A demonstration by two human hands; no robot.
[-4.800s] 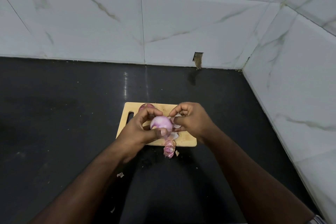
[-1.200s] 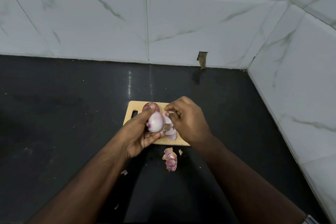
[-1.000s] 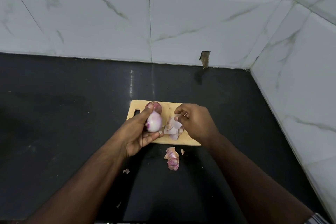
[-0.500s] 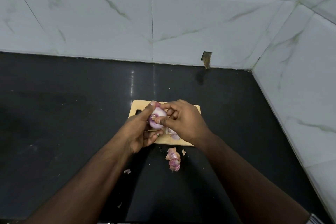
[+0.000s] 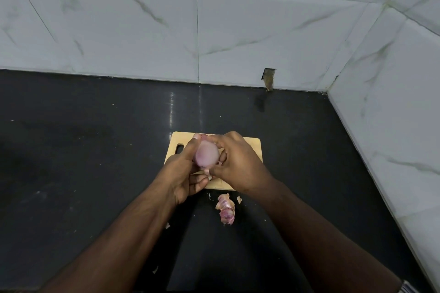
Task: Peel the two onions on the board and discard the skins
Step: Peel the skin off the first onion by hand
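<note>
A pale purple, mostly peeled onion (image 5: 206, 155) is held above the small wooden cutting board (image 5: 252, 147). My left hand (image 5: 183, 173) grips it from the left and below, thumb over its top. My right hand (image 5: 235, 164) grips its right side, fingers curled against it near a loose strip of skin at the bottom. The second onion is almost hidden behind my hands; only a sliver of red skin (image 5: 203, 136) shows at the board's far edge.
A pile of peeled pink skins (image 5: 225, 208) lies on the black counter just in front of the board, with small flakes (image 5: 167, 225) scattered nearer me. White tiled walls close off the back and the right side.
My right hand left the skin pieces on the board and came back onto the onion. The onion has turned in my left hand, its smooth side now facing me.
</note>
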